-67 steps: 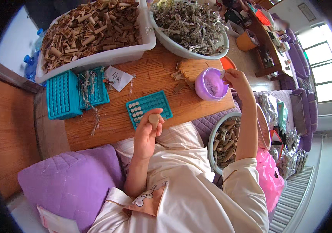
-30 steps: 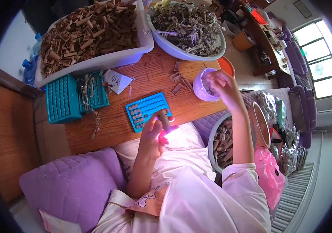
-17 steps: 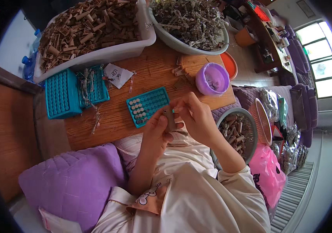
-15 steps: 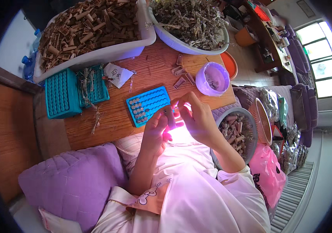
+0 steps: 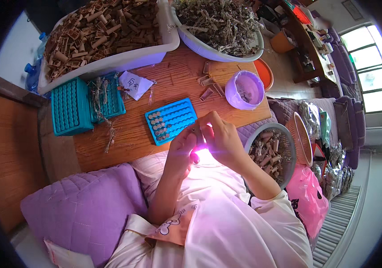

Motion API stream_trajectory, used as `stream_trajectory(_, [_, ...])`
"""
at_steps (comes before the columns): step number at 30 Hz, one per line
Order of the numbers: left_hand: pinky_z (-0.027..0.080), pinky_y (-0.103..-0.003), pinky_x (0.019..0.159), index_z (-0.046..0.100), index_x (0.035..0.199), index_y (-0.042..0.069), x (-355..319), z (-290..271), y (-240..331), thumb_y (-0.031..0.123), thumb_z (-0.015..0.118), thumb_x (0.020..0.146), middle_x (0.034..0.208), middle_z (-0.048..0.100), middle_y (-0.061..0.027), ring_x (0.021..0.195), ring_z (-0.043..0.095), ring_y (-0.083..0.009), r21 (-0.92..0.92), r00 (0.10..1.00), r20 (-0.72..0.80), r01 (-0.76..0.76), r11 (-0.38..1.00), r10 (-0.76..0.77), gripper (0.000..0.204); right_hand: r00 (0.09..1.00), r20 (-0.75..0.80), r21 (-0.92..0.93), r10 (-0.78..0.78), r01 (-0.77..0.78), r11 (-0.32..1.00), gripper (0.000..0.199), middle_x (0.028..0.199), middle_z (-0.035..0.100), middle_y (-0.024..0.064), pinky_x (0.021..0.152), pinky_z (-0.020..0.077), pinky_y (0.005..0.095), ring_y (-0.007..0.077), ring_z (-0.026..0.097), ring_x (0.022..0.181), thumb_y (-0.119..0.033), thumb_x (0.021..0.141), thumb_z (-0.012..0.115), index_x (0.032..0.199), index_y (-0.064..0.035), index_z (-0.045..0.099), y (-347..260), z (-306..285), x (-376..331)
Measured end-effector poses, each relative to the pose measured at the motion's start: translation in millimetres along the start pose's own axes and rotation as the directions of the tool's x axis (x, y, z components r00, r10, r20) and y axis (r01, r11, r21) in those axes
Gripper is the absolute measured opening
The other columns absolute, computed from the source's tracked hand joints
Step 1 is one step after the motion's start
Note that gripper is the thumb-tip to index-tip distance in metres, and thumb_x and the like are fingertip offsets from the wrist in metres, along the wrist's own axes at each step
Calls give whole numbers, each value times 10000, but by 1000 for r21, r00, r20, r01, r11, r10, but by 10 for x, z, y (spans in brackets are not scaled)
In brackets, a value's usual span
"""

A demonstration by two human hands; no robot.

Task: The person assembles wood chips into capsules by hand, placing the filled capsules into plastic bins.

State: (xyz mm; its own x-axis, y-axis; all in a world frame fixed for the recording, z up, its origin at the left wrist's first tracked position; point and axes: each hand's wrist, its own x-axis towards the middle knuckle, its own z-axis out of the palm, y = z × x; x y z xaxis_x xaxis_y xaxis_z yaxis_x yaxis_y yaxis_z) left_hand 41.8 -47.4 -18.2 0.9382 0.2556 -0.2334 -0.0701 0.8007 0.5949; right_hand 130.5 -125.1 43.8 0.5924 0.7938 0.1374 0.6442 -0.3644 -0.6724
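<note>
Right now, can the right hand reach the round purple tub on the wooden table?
Likely yes: nothing stands between the right hand and the purple tub, though that hand is at a small brown cylinder.

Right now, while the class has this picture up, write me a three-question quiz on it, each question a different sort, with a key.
1. Multiple choice: What does the left hand hold, with the fingers of the right hand close beside it?
A) a purple cushion
B) a small brown cylinder
C) a white paper

2. True or false: On the wooden table, the purple tub stands to the right of the blue tray.

3. Fill in the blank: The small round pieces in the blue tray sit toward its ____ end.

Key: 1. B; 2. true; 3. left.
</note>
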Motion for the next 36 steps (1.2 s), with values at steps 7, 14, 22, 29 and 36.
stream_trajectory(7, [351,-128,376,425,1118,39,-11,48,42,226,416,856,862,522,10,623,487,-17,3,999,-20,29,1000,-29,321,998,-36,28,49,-48,998,94,713,525,191,523,417,413,371,522,636,-41,782,436,824,-9,359,52,48,-50])
stream_trajectory(14, [368,-137,402,423,1110,25,10,12,-28,232,425,853,843,526,-9,618,482,-27,80,999,-13,33,996,-32,329,996,-66,98,57,-51,994,76,755,542,199,543,433,393,372,532,673,-35,780,444,825,0,394,119,68,-74])
stream_trajectory(22, [368,-139,412,434,1097,30,4,37,-40,225,417,857,831,523,-10,618,478,-26,96,997,-32,67,993,-65,310,989,-96,94,113,-104,990,81,775,549,197,550,440,393,373,535,671,-33,783,442,848,-2,405,121,101,-138])
stream_trajectory(29, [375,-144,413,443,1095,35,19,43,-15,216,417,857,854,523,-8,640,480,-35,152,997,-57,53,987,-45,300,987,-103,65,123,-117,991,63,786,552,193,579,443,394,372,536,691,-34,791,432,836,7,417,96,119,-167])
stream_trajectory(36, [402,-169,409,444,1083,22,38,96,77,183,412,859,833,518,-17,629,481,-50,299,999,-53,20,954,-4,277,971,-180,74,156,-145,987,41,769,562,179,546,439,377,355,546,665,-42,801,435,809,-7,415,115,178,-154])
